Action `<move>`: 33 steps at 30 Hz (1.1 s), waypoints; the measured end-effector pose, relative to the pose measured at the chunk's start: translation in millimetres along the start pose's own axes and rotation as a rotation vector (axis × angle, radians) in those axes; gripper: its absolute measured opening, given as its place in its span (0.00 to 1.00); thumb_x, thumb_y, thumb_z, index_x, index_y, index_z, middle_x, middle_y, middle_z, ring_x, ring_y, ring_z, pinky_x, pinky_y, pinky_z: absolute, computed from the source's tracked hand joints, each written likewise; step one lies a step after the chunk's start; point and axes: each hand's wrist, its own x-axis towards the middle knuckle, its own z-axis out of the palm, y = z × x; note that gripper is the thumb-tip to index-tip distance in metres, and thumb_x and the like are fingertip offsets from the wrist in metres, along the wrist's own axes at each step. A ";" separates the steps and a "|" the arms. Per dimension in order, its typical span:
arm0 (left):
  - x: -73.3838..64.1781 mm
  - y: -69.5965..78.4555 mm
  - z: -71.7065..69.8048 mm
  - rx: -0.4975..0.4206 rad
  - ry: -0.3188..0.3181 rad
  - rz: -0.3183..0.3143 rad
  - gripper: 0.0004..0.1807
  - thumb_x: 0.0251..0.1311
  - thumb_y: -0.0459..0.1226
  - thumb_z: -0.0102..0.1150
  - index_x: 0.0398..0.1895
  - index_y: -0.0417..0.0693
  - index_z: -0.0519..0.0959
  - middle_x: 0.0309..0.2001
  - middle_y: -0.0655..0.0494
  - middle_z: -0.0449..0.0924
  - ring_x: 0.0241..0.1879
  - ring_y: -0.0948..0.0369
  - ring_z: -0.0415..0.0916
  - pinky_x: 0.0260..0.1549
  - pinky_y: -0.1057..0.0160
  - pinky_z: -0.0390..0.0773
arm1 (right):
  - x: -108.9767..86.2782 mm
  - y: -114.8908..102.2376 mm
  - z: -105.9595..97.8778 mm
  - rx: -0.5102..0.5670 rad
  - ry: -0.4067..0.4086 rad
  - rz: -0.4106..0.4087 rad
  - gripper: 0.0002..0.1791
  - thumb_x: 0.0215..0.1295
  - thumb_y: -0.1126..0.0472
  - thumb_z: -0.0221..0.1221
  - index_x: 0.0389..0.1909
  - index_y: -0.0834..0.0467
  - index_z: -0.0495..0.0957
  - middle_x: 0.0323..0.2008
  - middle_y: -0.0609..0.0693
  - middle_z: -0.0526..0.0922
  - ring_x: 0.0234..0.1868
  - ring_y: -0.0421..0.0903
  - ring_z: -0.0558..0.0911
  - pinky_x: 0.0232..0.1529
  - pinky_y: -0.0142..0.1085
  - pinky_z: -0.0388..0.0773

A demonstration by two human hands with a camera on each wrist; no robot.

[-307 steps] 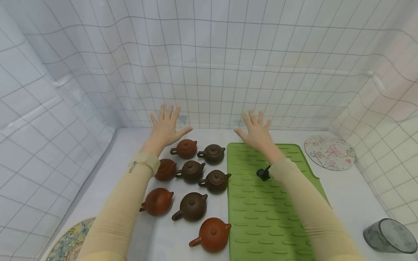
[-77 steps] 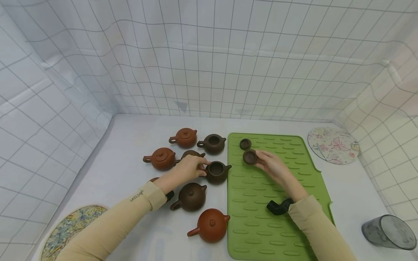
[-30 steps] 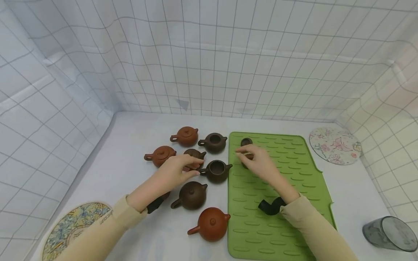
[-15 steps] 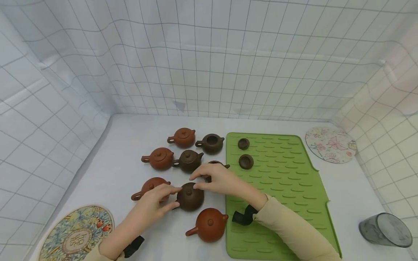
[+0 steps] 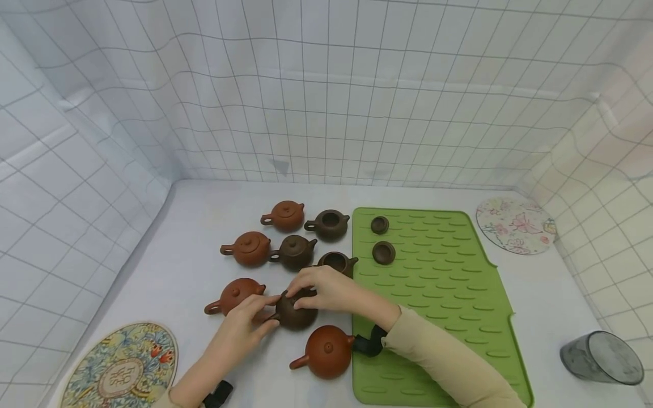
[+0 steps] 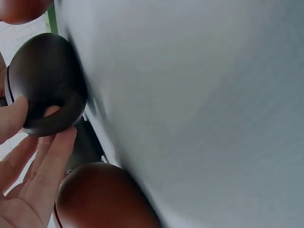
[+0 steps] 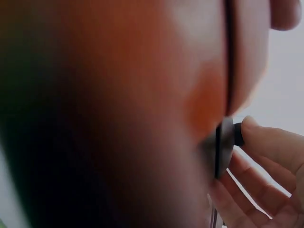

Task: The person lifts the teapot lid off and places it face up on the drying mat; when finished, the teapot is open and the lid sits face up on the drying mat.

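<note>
Right hand (image 5: 326,290) has come down onto the lid of the dark teapot (image 5: 298,322) since half a second ago, and the left hand (image 5: 244,326) has edged up to its handle (image 6: 53,126); other pots look unmoved. Biggest item: white grid curtain (image 5: 326,102) around back and sides, then the white table (image 5: 204,221) in front of it. Green mat (image 5: 433,289) lies on the right half. Patterned placemat (image 5: 119,368) at front left, smaller floral mat (image 5: 515,228) at rear right. Grey glass (image 5: 602,358) near the right edge, well apart from the pots. Eight teapots left of the green mat, four dark, four red-brown. Pot in hand sits toward the front of the group, one red-brown teapot (image 5: 240,293) to its left, another (image 5: 329,352) at its front right. Two dark ones farther back are lidless; their lids (image 5: 384,253) lie hollow side up on the green mat, near its left edge. Left fingers narrow, thumb and fingers holding the handle. Right fingers narrow, pinching the lid's knob (image 7: 239,134); can't tell if the lid is lifted at all.
</note>
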 end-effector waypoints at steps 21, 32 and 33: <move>4.6 0.4 2.9 -0.021 0.004 -0.080 0.18 0.49 0.30 0.73 0.45 0.50 0.84 0.42 0.59 0.81 0.33 0.67 0.79 0.34 0.71 0.80 | -3.4 -4.3 4.0 -0.010 0.056 0.019 0.09 0.66 0.59 0.64 0.44 0.55 0.85 0.49 0.46 0.85 0.55 0.42 0.82 0.56 0.29 0.76; 5.7 -1.1 4.5 -0.051 0.018 -0.057 0.17 0.49 0.29 0.74 0.43 0.49 0.84 0.41 0.59 0.81 0.30 0.72 0.76 0.32 0.71 0.79 | -30.1 18.8 -9.4 0.686 0.195 0.315 0.12 0.67 0.57 0.62 0.48 0.54 0.84 0.52 0.48 0.85 0.52 0.39 0.83 0.51 0.33 0.80; 6.0 -0.9 4.7 -0.053 0.017 -0.061 0.17 0.49 0.29 0.74 0.43 0.49 0.84 0.41 0.59 0.81 0.30 0.72 0.77 0.32 0.71 0.79 | -35.2 21.5 -11.8 0.761 0.203 0.365 0.13 0.67 0.56 0.62 0.49 0.55 0.84 0.52 0.48 0.85 0.51 0.39 0.83 0.51 0.33 0.80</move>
